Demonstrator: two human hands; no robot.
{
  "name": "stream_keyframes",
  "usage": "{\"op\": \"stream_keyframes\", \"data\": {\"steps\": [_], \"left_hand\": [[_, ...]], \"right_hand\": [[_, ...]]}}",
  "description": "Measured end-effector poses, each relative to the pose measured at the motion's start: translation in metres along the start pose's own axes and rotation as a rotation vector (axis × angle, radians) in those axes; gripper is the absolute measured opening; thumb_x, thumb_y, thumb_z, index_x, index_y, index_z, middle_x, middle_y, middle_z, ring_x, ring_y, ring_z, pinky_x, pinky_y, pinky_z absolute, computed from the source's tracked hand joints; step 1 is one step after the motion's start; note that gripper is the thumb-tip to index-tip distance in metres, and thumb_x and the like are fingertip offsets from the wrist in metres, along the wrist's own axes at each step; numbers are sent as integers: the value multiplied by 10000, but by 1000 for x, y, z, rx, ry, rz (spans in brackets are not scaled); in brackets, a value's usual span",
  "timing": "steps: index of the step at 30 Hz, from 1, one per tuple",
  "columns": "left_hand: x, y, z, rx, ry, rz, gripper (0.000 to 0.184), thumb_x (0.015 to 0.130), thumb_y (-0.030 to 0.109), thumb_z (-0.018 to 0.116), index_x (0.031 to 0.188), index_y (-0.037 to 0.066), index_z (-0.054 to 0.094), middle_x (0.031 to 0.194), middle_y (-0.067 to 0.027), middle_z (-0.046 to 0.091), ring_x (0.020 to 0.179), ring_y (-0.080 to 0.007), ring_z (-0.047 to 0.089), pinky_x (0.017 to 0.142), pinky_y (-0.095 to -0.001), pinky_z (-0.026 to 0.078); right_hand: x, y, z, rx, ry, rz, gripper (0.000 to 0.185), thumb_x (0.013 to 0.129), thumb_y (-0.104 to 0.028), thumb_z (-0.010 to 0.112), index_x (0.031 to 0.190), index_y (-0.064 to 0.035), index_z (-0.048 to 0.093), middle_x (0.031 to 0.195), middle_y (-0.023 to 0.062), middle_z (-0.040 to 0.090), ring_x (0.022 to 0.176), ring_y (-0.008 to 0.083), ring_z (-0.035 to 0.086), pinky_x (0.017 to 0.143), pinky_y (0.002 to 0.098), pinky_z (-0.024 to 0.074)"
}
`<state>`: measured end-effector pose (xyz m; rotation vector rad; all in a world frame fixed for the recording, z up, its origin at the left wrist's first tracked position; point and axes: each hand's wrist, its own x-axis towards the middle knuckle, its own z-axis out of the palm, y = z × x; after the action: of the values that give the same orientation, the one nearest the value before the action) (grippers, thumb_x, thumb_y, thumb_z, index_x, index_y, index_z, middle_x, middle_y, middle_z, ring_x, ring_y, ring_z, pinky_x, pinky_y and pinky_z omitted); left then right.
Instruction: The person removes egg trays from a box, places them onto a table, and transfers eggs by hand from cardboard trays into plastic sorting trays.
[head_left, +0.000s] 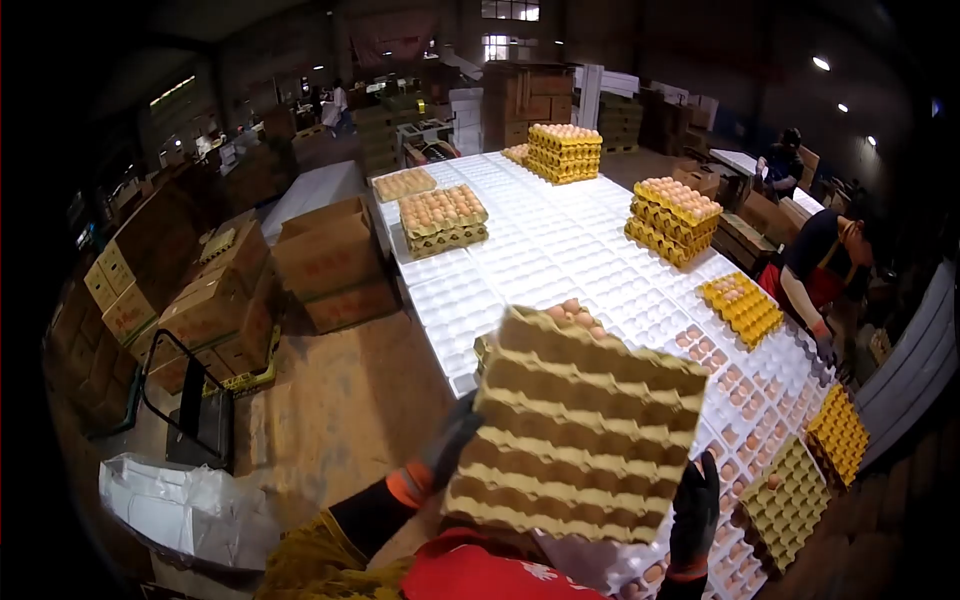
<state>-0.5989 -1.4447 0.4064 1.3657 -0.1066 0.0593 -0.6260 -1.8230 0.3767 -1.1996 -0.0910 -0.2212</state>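
A brown egg tray is tilted up in front of me, its surface facing the camera. My left hand, in a dark glove with an orange cuff, grips its left edge. At the tray's right edge is my right hand, gloved too, with fingers bent against it. Behind the tray, eggs show at its top; what holds them is mostly hidden. White moulded trays cover the table, and several eggs lie in those near my right side.
Egg stacks stand on brown trays and yellow trays. At right are a brown tray and a yellow tray. A person bends at the right edge. Boxes and a trolley stand left.
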Motion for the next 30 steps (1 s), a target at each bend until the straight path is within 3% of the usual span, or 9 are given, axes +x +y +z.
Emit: {"op": "stream_keyframes", "data": {"steps": [6,8,12,16,18,22,25,28,30], "left_hand": [[154,-31,-192,12,-35,302,398,1091,234,406,1420,30,496,1363,-93,583,1212,-221,580,1023,-388,493],[232,-41,-262,-482,-154,56,446,1078,327,418,1417,52,505,1378,-85,585,1214,-256,586,1024,-435,498],[375,-116,-378,-497,378,-41,501,1030,404,457,1396,71,534,1362,-88,603,1228,-263,580,1017,-448,505],[445,-206,-455,-57,381,-177,624,1000,489,507,1420,28,510,1350,-68,617,1204,-250,591,989,-383,475],[429,-162,-373,148,746,-481,648,1005,488,545,1427,-1,501,1355,-68,615,1163,-234,593,994,-374,465],[384,-133,-264,370,281,189,428,1039,221,541,1379,-40,543,1386,-120,586,1228,-221,571,1072,-341,447],[311,-78,-139,598,-460,305,337,1002,99,577,1328,16,597,1312,-97,640,1196,-215,593,1033,-369,459],[265,-65,-51,667,-1110,695,549,829,193,768,1330,52,593,1233,-147,628,1097,-362,603,943,-429,478],[242,-70,-15,858,-1245,852,438,762,259,767,1146,90,642,1068,-108,602,922,-300,593,791,-434,472]], "right_hand": [[91,63,89,-283,38,-122,492,1039,-98,532,1502,24,421,1474,140,524,1300,251,566,1046,382,497],[103,70,100,-282,232,-71,476,1038,-108,557,1482,26,446,1433,145,556,1264,253,589,1011,376,521],[90,87,94,-362,544,4,466,1023,-153,609,1444,16,500,1361,161,601,1182,238,637,941,355,550],[51,106,93,-398,679,124,468,1021,-163,608,1449,-4,505,1325,145,623,1127,213,653,915,328,546],[37,116,107,-350,707,123,452,1019,-130,596,1445,-7,511,1305,129,636,1102,190,647,926,306,530],[30,110,161,-808,537,251,430,938,-43,679,1362,-60,608,1223,99,657,1031,155,650,865,281,552],[45,101,198,-996,393,224,494,886,-95,746,1361,-134,619,1222,143,615,1085,293,646,862,370,577],[57,107,201,-1435,163,163,498,834,-227,741,1308,-128,627,1202,139,582,1055,352,592,898,460,512],[59,124,201,-1535,177,156,455,776,-146,769,1217,-119,660,1216,135,612,996,354,623,872,460,530]]}}
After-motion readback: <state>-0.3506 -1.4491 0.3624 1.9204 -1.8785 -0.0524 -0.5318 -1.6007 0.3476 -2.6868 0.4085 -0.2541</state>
